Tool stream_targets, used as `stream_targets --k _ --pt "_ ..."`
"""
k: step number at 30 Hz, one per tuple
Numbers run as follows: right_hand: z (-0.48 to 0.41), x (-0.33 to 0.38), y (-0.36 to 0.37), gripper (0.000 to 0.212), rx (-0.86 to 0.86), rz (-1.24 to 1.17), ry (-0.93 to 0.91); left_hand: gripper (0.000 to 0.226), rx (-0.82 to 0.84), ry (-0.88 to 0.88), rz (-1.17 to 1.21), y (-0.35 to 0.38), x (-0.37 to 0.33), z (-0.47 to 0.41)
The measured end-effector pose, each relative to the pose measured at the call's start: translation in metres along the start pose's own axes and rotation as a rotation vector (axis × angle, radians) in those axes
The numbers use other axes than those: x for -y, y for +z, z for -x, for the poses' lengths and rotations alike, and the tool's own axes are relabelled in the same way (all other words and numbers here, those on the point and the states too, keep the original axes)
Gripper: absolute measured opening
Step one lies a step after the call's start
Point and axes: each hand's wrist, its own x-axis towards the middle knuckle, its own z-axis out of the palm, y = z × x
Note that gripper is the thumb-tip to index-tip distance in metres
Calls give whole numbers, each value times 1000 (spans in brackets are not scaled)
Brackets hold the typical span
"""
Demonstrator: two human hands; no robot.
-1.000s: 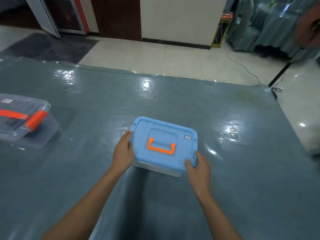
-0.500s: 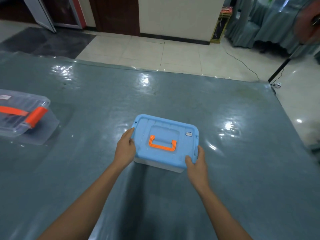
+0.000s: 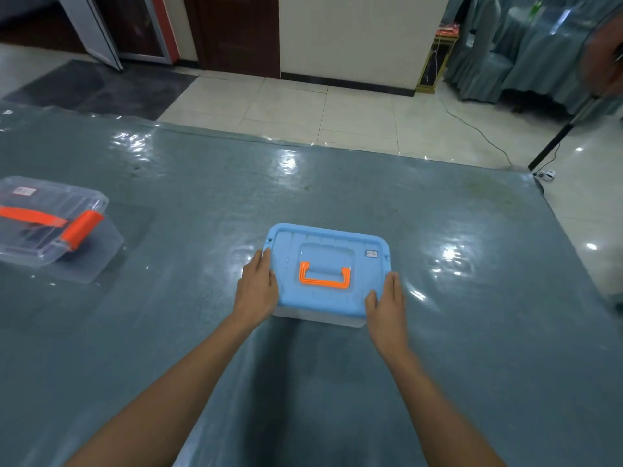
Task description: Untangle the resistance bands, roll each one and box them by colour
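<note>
A box with a blue lid (image 3: 328, 261) and an orange handle (image 3: 324, 276) stands closed on the grey-blue table cover (image 3: 337, 382). My left hand (image 3: 255, 288) presses its straight fingers against the box's left side. My right hand (image 3: 387, 299) holds the near right corner, thumb on the lid and fingers along the side. A clear box (image 3: 50, 227) with an orange strap and latch sits closed at the left, with something dark inside. No loose resistance band shows; the blue box's contents are hidden.
The table's far edge (image 3: 303, 143) meets a tiled floor with a cable (image 3: 472, 126) and a black stand leg (image 3: 559, 136) at the right. Draped chairs (image 3: 526, 52) stand at the back right.
The view has shifted a little. Both hands stay on the blue box's sides, and the box sits in nearly the same spot on the table.
</note>
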Motion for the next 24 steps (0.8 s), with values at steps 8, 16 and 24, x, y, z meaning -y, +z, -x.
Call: stream_targets --k 8,16,24 --pt "19 22 23 67 76 507 -384 62 73 423 -493 6 -9 17" --pt "18 21 29 65 43 547 -368 57 51 453 -537 8 -6 14" --pt "19 33 17 67 151 589 -339 59 192 403 -557 -5 -18 14"
